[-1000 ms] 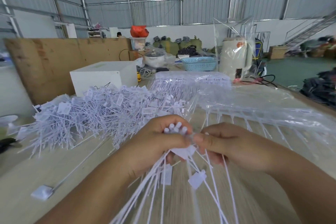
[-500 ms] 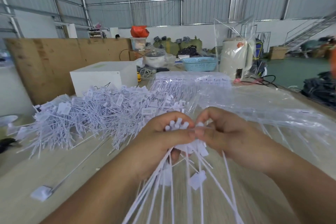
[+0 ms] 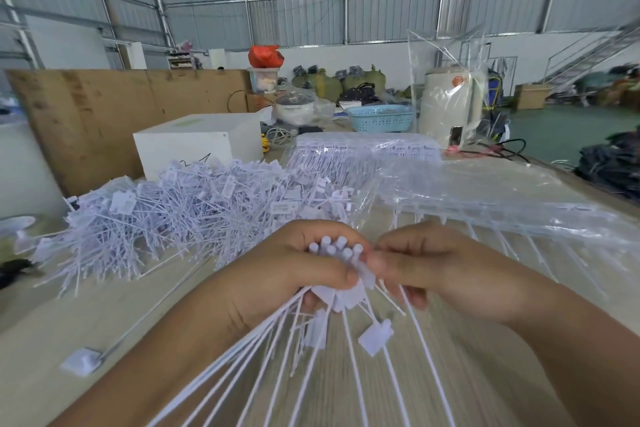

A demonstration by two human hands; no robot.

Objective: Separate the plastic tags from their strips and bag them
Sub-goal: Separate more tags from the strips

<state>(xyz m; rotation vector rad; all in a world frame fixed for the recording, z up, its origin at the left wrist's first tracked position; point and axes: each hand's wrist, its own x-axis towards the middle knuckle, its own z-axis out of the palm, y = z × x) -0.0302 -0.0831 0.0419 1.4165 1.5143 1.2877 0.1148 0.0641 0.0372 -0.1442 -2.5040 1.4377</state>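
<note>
My left hand point(image 3: 291, 274) grips a bundle of white plastic tags point(image 3: 337, 253) by their heads; round stubs stick up above my fingers and the long thin tails fan down toward me. My right hand point(image 3: 426, 270) pinches one tag at the right side of the bundle, thumb against my left fingers. A big heap of loose separated tags point(image 3: 194, 215) lies to the left on the wooden table point(image 3: 41, 354). Clear plastic bags with tag strips point(image 3: 485, 204) lie to the right and behind.
One single tag point(image 3: 81, 361) lies alone on the table at the near left. Behind the heap stand a white box point(image 3: 197, 142), a brown board point(image 3: 104, 114), a blue basket point(image 3: 381, 118) and a cream appliance in plastic wrap point(image 3: 450, 104). Cables lie at the far right.
My right hand rose to the bundle's top half a second ago, then dropped slightly and now pinches a tag beside my left fingers. The left hand has kept its grip.
</note>
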